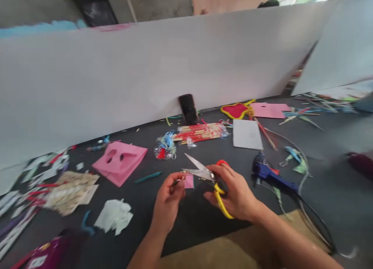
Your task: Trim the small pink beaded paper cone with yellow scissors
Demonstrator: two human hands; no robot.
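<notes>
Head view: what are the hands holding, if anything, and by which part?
Right hand: scissors, held by the handles. Left hand: curled as if pinching, but what it holds, if anything, is too small to tell.

My right hand holds scissors, blades parted near my left hand, whose fingertips pinch a small thing, too blurred to identify. Beside those fingertips is a pink square; beyond them, sticks; right of my right fingers, a blue glue gun.
</notes>
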